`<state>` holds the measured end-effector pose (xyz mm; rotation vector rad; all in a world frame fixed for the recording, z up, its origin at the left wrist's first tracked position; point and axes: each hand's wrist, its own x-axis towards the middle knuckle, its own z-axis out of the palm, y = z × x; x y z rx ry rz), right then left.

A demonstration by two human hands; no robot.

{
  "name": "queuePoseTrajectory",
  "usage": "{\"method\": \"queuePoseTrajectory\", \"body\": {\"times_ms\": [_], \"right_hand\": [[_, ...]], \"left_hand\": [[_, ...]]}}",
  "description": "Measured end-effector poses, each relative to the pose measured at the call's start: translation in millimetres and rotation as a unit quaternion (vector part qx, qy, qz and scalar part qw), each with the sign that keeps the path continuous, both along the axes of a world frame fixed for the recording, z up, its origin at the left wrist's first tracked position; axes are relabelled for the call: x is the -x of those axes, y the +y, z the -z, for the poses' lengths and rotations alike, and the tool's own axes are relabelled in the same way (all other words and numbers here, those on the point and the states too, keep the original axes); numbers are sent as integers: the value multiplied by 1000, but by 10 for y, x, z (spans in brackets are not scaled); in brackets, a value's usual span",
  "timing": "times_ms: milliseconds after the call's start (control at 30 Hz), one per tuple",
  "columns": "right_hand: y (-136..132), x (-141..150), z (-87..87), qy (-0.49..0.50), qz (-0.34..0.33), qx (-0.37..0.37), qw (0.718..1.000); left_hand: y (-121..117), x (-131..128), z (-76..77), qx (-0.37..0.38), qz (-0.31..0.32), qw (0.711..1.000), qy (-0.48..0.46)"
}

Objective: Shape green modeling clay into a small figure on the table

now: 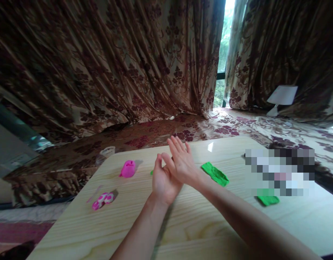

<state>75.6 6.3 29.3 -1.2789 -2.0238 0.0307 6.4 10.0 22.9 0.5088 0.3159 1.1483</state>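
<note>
My left hand (163, 186) is held palm up above the table, with its thumb raised and most of its fingers hidden behind the other hand. Across its palm lies my right hand (182, 162), flat, with the fingers stretched out. Whether anything is between the palms is hidden. A small green bit (151, 173) shows just left of my left hand. To the right of my hands lies a flat, wrinkled green piece (215, 174), which looks like modelling clay. A pink clay-like lump (128, 169) with a hollow top sits to the left. Nearer me is a white piece with pink spots (103, 200).
The pale wooden table (199, 231) also bears a second green piece (268, 199) at the right, beside a blurred-out area. A clear plastic container (105, 154) is by the far left corner. Beyond stand a white lamp (282, 95) and patterned curtains (155, 54).
</note>
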Motion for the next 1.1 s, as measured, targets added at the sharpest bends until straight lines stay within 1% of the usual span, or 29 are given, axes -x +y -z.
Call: {"method": "queuePoseTrajectory", "body": {"times_ms": [33,67,167,200,233,267,300,333,367,400,433,500,567,633,667,733,800,833,933,1000,1100], "right_hand": [[2,-13,2,-3,4,4,1000],[-20,-18,7,-12,-17,-5,1000],[-127,-6,33,-64,-153,-39,985],[-121,-10,42,-68,-164,-40,983],[-76,-24,49,-58,-144,-43,987],[9,-53,53,-41,-97,-37,994],[124,-95,54,-20,-36,-23,999],[255,-152,51,-3,11,-11,1000],[384,-219,45,13,41,-3,999],[495,-294,37,35,56,10,998],[576,-376,27,61,51,28,996],[631,-546,12,122,0,76,990],[558,-711,9,163,-72,134,975],[421,-848,26,169,-130,166,963],[352,-899,43,166,-150,164,961],[248,-953,94,171,-165,136,962],[209,-943,167,200,-145,111,963],[212,-918,206,221,-126,114,960],[278,-808,299,277,-59,137,949],[326,-736,308,269,-24,125,955],[332,-640,217,173,18,54,983]], "left_hand": [[-6,0,1,-1,2,1000,-5],[-10,0,3,-4,-5,1000,0],[-10,-10,13,-11,-37,999,7],[-8,-14,18,-10,-41,999,8],[-6,-16,24,-8,-37,999,8],[-5,-17,31,-6,-27,1000,5],[-4,-17,37,-3,-11,1000,0],[-2,-16,44,1,7,1000,-7],[1,-14,52,8,28,999,-14],[6,-12,61,17,49,999,-18],[12,-11,71,29,66,997,-19],[29,-10,97,56,93,994,-2],[44,-13,126,73,106,991,27],[54,-16,151,74,90,991,71],[57,-17,160,68,71,990,102],[58,-19,169,49,23,983,173],[58,-28,173,33,-17,972,233],[57,-39,176,27,-34,968,248],[39,-107,199,20,-62,969,238],[5,-171,207,21,-55,977,204],[-72,-240,149,21,4,993,113]]}}
